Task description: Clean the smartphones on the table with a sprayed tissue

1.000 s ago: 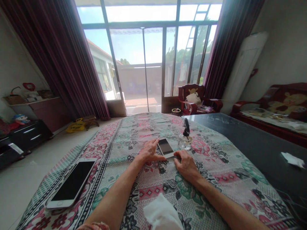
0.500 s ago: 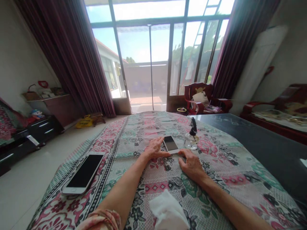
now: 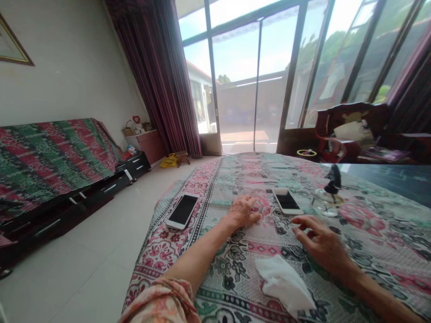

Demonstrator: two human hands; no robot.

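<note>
A small white phone [image 3: 287,201] with a dark screen lies flat on the flowered tablecloth [image 3: 232,262]. To its left, apart from it, my left hand [image 3: 243,212] rests over the cloth with fingers spread and nothing held. My right hand [image 3: 321,242] hovers just below the phone's near edge, fingers loosely curved and apart, holding nothing. A larger white phone [image 3: 182,211], screen dark, lies near the cloth's left border. Right of the small phone stands a clear spray bottle [image 3: 328,202] with a black nozzle. A crumpled white tissue [image 3: 285,282] lies nearer to me, between my forearms.
Beyond the table are a glass door [image 3: 256,89] and a dark red wooden chair [image 3: 350,130]. A dark tabletop [image 3: 393,181] adjoins on the right. On the left, a low black cabinet [image 3: 111,188] stands across the tiled floor [image 3: 101,260], with a yellow bag [image 3: 169,161] behind.
My view has turned to the left. Both hands have come away from the small phone, the left one moving leftward and the right one back toward me. The phone stays on the cloth.
</note>
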